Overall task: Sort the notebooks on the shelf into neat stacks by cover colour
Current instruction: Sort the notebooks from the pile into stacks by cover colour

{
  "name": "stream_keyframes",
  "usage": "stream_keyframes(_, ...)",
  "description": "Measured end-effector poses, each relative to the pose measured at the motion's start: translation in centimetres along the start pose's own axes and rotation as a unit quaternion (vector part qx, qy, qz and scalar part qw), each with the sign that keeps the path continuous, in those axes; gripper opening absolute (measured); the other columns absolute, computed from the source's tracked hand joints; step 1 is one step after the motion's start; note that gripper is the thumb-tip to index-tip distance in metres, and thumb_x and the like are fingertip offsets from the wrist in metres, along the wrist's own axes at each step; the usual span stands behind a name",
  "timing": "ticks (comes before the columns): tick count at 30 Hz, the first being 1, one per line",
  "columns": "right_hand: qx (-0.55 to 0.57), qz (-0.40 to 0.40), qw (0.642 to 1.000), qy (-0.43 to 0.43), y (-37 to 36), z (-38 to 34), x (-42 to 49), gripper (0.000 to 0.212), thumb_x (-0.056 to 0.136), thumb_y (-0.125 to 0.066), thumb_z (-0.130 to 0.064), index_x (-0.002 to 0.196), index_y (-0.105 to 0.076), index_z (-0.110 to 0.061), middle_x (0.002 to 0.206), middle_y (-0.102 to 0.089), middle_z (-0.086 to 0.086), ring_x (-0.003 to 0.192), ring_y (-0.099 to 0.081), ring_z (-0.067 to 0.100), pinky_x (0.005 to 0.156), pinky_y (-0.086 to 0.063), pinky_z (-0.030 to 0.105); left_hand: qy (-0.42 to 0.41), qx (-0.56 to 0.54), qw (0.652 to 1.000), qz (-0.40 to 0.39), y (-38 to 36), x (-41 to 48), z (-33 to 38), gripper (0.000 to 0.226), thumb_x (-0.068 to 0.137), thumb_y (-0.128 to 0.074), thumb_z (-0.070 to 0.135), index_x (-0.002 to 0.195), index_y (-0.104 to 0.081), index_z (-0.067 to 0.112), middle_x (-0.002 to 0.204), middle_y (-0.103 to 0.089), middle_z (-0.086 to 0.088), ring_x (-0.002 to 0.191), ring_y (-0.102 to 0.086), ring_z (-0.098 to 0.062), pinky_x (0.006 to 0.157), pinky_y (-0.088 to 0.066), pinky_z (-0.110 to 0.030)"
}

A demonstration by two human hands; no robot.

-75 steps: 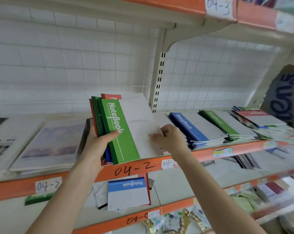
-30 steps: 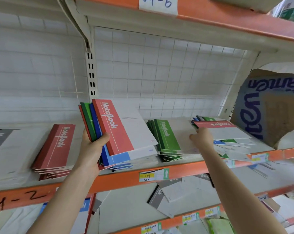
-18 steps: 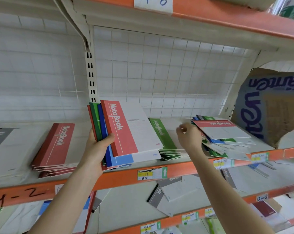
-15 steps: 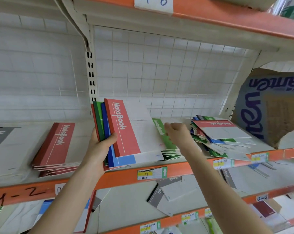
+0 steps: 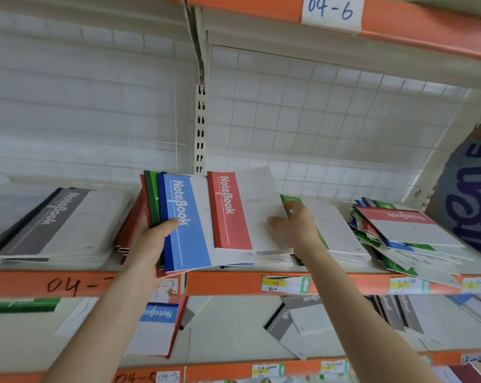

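Head view, the only one supplied: the left hand (image 5: 150, 244) grips a fanned bundle of notebooks (image 5: 161, 205) by its lower left corner, thumb curled over the blue notebook (image 5: 186, 233) that lies on top, with green and red spines showing behind it. The bundle is tilted, its lower edge over the front rail of the shelf (image 5: 228, 283). The right hand (image 5: 298, 228) pinches the right edge of a red notebook (image 5: 231, 214), thumb flat on its white cover; the fingers beneath it are mostly hidden. This red notebook overlaps the right part of the blue one. Directly under the right hand sits the green stack (image 5: 338, 233), flat on the shelf. A red stack (image 5: 130, 228) lies behind the left wrist, largely covered. Further left, a stack of grey notebooks (image 5: 59, 219) lies flat. At the right end, an untidy mixed pile (image 5: 405, 230) of red, blue and green covers slumps toward the rail. A handwritten label (image 5: 332, 9) reads "04-6" on the rail above. The lower shelf (image 5: 233, 327) carries loose grey and blue notebooks.
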State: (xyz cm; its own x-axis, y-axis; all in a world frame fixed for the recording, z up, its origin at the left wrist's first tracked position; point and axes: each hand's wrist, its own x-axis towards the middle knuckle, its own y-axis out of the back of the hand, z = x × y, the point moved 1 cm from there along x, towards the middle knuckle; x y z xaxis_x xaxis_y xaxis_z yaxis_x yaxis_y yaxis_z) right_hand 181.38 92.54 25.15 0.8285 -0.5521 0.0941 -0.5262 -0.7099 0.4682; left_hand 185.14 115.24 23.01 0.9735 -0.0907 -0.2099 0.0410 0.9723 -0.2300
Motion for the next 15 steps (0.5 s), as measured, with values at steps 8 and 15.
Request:
stream_keyframes(8, -0.060, 0.013, 0.998, 0.000, -4.9, -1.0, 1.2, 0.035, 0.081, -0.054, 0.000, 0.115, -0.062, -0.003, 0.106, -0.066, 0.017, 0.085, -0.058, 0.027, 0.067, -0.045, 0.029, 0.004, -0.020, 0.998, 0.066, 8.5, 0.5, 2.3, 0.026, 0.092, -0.050, 0.012, 0.118, -0.051, 0.013, 0.084, -0.061, -0.005, 0.068, -0.057, -0.019, 0.051, -0.039, -0.027)
stream_keyframes(15, -0.247, -0.018, 0.968, 0.032, -9.8, -4.4, -0.2, 0.017, 0.087, -0.049, -0.004, 0.097, -0.063, -0.002, 0.097, -0.064, 0.013, 0.109, -0.056, 0.033, 0.075, -0.041, 0.028, 0.003, -0.009, 0.998, 0.066, 14.1, 1.6, 4.2, 0.029, 0.091, -0.049, 0.005, 0.115, -0.051, 0.020, 0.102, -0.061, -0.013, 0.074, -0.058, -0.025, 0.059, -0.044, -0.032)
